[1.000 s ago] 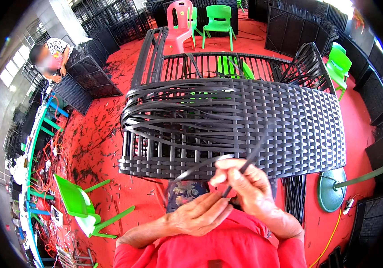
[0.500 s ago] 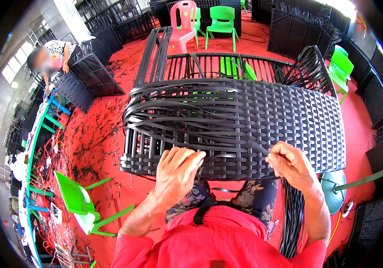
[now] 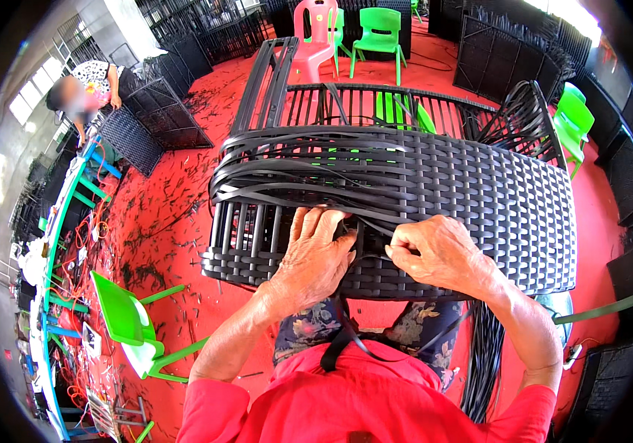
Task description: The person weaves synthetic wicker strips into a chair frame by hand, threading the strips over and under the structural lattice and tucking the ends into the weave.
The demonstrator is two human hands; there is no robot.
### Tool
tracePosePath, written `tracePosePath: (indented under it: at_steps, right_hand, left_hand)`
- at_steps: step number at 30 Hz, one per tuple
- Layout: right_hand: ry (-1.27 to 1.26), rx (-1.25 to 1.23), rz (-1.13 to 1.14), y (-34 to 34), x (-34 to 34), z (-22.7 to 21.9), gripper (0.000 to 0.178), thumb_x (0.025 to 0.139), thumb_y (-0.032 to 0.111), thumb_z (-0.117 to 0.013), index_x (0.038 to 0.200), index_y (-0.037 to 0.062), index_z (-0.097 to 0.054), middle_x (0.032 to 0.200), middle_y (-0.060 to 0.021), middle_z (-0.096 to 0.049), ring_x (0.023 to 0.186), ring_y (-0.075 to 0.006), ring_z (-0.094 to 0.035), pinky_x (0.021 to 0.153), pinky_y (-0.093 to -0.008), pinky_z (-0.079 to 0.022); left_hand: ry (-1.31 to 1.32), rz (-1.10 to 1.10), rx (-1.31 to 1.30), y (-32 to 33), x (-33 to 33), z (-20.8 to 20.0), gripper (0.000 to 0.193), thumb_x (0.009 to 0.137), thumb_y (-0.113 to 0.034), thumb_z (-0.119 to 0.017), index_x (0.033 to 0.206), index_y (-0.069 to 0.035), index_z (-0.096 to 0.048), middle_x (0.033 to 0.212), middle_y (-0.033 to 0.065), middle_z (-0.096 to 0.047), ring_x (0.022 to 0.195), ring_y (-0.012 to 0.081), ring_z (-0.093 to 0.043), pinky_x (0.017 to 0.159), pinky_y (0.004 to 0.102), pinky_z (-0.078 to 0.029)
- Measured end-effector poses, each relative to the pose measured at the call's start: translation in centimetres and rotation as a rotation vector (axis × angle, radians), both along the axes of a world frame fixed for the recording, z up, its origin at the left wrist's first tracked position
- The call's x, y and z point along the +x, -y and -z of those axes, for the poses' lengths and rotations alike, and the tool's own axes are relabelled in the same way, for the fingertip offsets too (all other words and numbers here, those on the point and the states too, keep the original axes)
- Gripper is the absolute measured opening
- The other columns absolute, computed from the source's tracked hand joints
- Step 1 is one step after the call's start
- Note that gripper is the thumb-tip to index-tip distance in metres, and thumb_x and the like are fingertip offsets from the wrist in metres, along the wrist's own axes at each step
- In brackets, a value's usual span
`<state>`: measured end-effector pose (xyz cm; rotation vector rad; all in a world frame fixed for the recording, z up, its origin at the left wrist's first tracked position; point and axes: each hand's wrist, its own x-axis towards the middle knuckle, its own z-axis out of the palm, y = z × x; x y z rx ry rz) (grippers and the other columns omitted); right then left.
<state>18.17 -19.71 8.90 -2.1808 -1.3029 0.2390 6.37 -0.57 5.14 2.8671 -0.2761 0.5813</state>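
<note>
A black wicker seat frame (image 3: 244, 229) lies in front of me, its right part covered by a tight black weave (image 3: 493, 192). Loose black plastic strips (image 3: 287, 181) run from the weave and curl over the left end. At the weave's left edge, my left hand (image 3: 310, 251) is closed, fingertips tucked under the loose strips and thumb against a strip. My right hand (image 3: 434, 251) is closed in a pinch on a black strip just to the right, resting over the weave. The fingertips of both hands are partly hidden. A strip end dangles over my lap.
A bundle of long black strips (image 3: 484, 358) hangs by my right leg. Green chairs (image 3: 121, 310) stand left, right and behind, with a pink chair (image 3: 312, 48) at the back. At left, a person (image 3: 95, 88) bends over a woven panel (image 3: 132, 140). Scraps litter the red floor.
My right hand has moved left along the weave, close to my left hand. The left hand has shifted slightly up and right, its fingers now under the loose strips.
</note>
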Motion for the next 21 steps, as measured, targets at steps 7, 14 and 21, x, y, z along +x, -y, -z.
tracePosePath:
  at_steps: [7, 14, 21]
  right_hand:
    - [0.219, 0.081, -0.014, 0.3, -1.1, 0.3, 0.025, 0.086, 0.024, -0.066, 0.071, 0.0055, -0.060, 0.066, -0.0127, -0.059, 0.064, -0.0352, -0.060, 0.056, -0.0444, -0.047]
    - [0.188, 0.250, -0.115, -1.8, -2.9, -0.7, 0.012, 0.089, 0.017, -0.061, 0.085, 0.0047, -0.062, 0.076, -0.0142, -0.060, 0.071, -0.0342, -0.061, 0.060, -0.0441, -0.049]
    - [-0.255, 0.102, -0.223, -5.2, -1.9, 0.2, 0.014, 0.088, 0.015, -0.058, 0.084, 0.0023, -0.062, 0.069, -0.0227, -0.056, 0.064, -0.0419, -0.058, 0.054, -0.0447, -0.044]
  left_hand:
    - [0.099, 0.068, -0.304, -1.0, -0.2, 0.0, 0.008, 0.077, -0.009, -0.070, 0.083, -0.005, -0.069, 0.116, 0.0143, -0.056, 0.113, 0.0364, -0.047, 0.098, 0.0439, -0.036]
    - [0.163, -0.067, -0.607, -2.6, -3.2, 0.0, 0.007, 0.084, -0.008, -0.066, 0.083, -0.001, -0.066, 0.103, 0.0114, -0.060, 0.099, 0.0294, -0.054, 0.084, 0.0374, -0.044]
    - [0.106, -0.001, -0.639, -3.4, -3.9, -0.4, 0.009, 0.087, -0.011, -0.066, 0.089, -0.002, -0.069, 0.106, 0.0126, -0.060, 0.103, 0.0302, -0.054, 0.088, 0.0375, -0.044]
